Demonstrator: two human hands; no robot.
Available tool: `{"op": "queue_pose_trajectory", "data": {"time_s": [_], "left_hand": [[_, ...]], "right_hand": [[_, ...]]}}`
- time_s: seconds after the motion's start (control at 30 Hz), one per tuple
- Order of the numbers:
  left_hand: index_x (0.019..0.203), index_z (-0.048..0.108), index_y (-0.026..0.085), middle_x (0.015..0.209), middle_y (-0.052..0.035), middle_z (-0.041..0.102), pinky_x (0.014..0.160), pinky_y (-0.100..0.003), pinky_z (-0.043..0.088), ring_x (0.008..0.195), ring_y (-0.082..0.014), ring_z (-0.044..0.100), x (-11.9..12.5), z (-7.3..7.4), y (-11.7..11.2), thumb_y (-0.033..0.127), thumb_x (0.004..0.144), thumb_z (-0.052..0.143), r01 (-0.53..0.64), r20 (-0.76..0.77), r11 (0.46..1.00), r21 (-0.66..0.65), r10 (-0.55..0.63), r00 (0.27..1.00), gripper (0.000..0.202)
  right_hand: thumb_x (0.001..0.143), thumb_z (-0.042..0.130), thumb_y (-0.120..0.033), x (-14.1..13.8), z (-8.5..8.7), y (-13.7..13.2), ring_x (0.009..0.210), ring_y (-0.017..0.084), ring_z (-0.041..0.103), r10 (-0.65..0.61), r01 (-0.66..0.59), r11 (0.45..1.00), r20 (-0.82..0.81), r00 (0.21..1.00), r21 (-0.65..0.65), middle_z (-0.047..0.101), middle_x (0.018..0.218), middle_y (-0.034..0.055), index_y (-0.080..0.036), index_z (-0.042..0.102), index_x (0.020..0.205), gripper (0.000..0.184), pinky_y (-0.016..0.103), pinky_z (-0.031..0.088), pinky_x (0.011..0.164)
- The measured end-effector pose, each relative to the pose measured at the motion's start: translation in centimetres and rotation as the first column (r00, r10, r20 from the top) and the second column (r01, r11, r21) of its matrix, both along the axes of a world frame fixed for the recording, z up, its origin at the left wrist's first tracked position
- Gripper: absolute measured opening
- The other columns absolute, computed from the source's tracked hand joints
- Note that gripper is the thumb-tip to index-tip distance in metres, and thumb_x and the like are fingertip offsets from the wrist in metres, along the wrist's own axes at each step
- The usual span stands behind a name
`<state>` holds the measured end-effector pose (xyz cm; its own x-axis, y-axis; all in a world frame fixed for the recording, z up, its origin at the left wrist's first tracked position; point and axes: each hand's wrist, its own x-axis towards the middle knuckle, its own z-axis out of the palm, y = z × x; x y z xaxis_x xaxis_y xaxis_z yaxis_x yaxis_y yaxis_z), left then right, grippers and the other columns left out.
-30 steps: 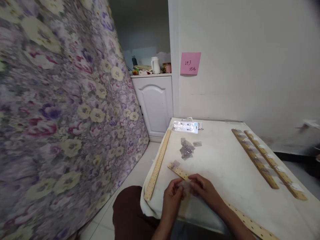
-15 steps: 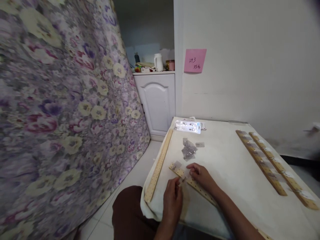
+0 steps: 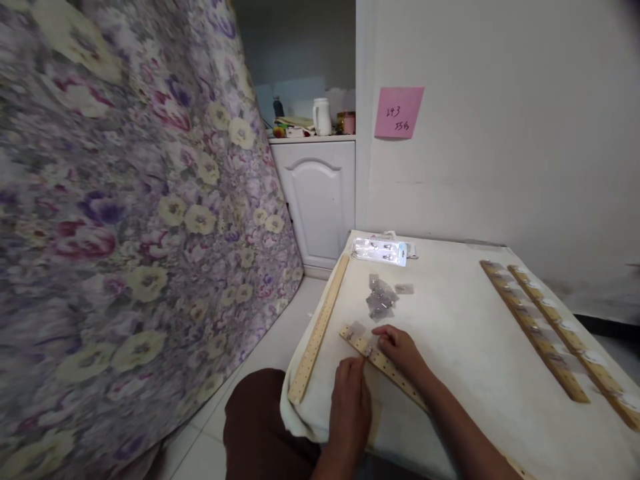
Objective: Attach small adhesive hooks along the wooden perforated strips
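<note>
A long wooden strip with rows of small holes [image 3: 395, 378] lies slanting across the near part of the white table [image 3: 450, 320]. My right hand [image 3: 399, 348] rests on the strip near its far end, fingers curled and pinching something small against the wood. My left hand [image 3: 353, 395] lies just in front of the strip, fingertips touching its near edge, fingers pressed together. A small clear packet [image 3: 356, 328] sits at the strip's far tip. A pile of small clear packets [image 3: 381, 299] lies just beyond my hands.
Another holed wooden strip [image 3: 320, 331] lies along the table's left edge. Two strips with packets on them [image 3: 550, 333] lie at the right. A shiny blister pack [image 3: 380, 250] sits at the far edge. A floral cloth [image 3: 125, 220] hangs left; a white cabinet [image 3: 317, 193] stands behind.
Both hands moved from holding a clear packet above the table down onto the holed strip. My head view shifted slightly left.
</note>
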<state>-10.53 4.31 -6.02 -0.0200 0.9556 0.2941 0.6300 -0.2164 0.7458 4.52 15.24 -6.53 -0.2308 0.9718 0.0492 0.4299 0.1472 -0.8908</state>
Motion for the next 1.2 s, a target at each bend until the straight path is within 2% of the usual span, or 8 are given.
{"op": "queue_pose_trajectory", "data": {"time_s": [0.33, 0.67, 1.2], "left_hand": [[0.13, 0.047, 0.017, 0.115, -0.0102, 0.052, 0.097, -0.036, 0.039, 0.108, -0.0205, 0.046, 0.11, -0.17, 0.2, 0.0, 0.076, 0.036, -0.011, -0.134, 0.999, -0.036, 0.006, 0.991, 0.057], [0.13, 0.047, 0.017, 0.113, -0.0097, 0.054, 0.095, -0.035, 0.04, 0.105, -0.0204, 0.047, 0.25, 0.1, 0.2, -0.002, 0.075, 0.036, -0.035, -0.186, 0.998, -0.059, 0.023, 0.982, 0.059], [0.129, 0.047, 0.017, 0.113, -0.0098, 0.054, 0.095, -0.037, 0.04, 0.105, -0.0207, 0.047, 0.13, -0.01, 0.2, -0.002, 0.076, 0.036, -0.025, -0.212, 1.0, -0.016, 0.021, 0.977, 0.057]], "right_hand": [[0.074, 0.046, -0.024, -0.21, -0.3, 0.22, 0.074, 0.021, 0.062, 0.009, -0.009, 1.0, 0.005, 1.0, 0.014, 0.07, 0.081, 0.0068, -0.013, 0.068, 0.1, 0.036, 0.031, 0.046, 0.07], [0.075, 0.045, -0.025, -0.42, -0.03, -0.09, 0.08, 0.022, 0.065, 0.003, -0.003, 1.0, 0.006, 1.0, 0.02, 0.072, 0.088, 0.0084, -0.014, 0.067, 0.1, 0.035, 0.033, 0.047, 0.074], [0.076, 0.045, -0.025, -0.47, 0.2, -0.28, 0.082, 0.022, 0.065, -0.003, 0.002, 1.0, 0.013, 1.0, 0.018, 0.073, 0.091, 0.0094, -0.013, 0.068, 0.101, 0.036, 0.033, 0.048, 0.076]]}}
